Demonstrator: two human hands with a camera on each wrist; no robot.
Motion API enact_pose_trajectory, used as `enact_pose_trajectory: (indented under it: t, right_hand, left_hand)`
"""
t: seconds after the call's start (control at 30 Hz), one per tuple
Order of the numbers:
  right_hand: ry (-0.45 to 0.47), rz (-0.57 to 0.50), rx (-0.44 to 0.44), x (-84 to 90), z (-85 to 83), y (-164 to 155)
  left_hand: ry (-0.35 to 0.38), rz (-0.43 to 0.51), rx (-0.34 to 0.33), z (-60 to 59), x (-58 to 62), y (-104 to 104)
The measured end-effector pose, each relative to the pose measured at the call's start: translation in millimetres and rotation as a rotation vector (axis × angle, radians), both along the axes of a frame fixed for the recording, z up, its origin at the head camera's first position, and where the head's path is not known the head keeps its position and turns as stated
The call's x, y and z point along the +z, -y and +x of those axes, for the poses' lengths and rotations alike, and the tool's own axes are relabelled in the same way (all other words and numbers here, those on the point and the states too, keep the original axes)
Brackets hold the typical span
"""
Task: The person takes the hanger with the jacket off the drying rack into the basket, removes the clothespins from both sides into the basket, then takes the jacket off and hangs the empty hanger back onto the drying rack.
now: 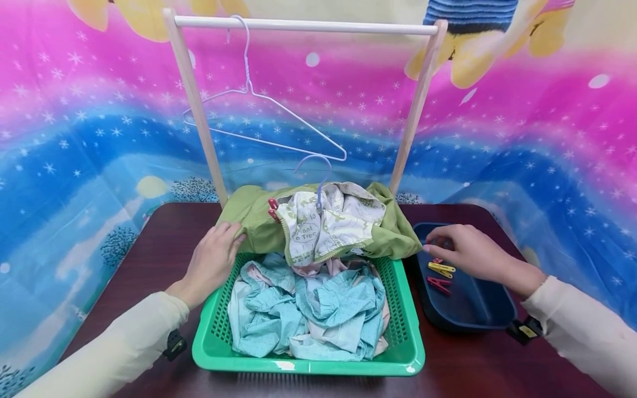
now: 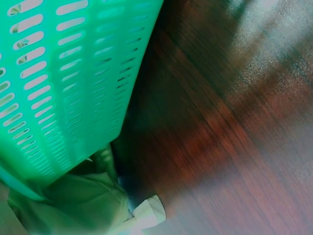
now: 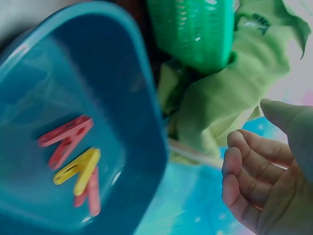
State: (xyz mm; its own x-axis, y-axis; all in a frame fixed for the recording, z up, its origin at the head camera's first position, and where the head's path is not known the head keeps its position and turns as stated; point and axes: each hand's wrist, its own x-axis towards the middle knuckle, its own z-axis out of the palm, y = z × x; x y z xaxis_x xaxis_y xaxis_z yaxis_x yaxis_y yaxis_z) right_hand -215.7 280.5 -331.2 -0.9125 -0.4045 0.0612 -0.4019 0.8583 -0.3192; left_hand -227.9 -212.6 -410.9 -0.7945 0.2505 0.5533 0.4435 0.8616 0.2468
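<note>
A person's left hand point(image 1: 213, 260) rests on the sleeve end of a green garment point(image 1: 251, 218), fingers gently curled over the cloth at the back left corner of a green laundry basket point(image 1: 405, 331). The garment lies draped across the basket's far rim, a purple hanger point(image 1: 318, 171) hooked in its patterned lining and a red clothespin point(image 1: 272, 209) clipped near the collar. The right hand point(image 1: 468, 250) hovers over a blue tray point(image 1: 478, 315) just right of the basket, fingers loosely bent and holding nothing, above yellow and red clothespins point(image 1: 440, 269). A white hanger point(image 1: 259, 119) hangs from the wooden rail point(image 1: 303, 24) behind.
</note>
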Motion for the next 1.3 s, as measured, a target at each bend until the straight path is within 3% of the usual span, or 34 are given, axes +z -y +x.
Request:
enact_pose_trajectory:
  t: [0.6, 1.3]
  right_hand:
    - [-0.088, 0.036, 0.073, 25.9, 23.4, 51.4]
    - [-0.248, 0.019, 0.232, 38.6, 22.2, 109.9]
  left_hand:
    - [-0.011, 0.004, -0.005, 1.1, 1.5, -3.2]
    - [-0.011, 0.0, -0.005, 0.6, 0.0, -0.9]
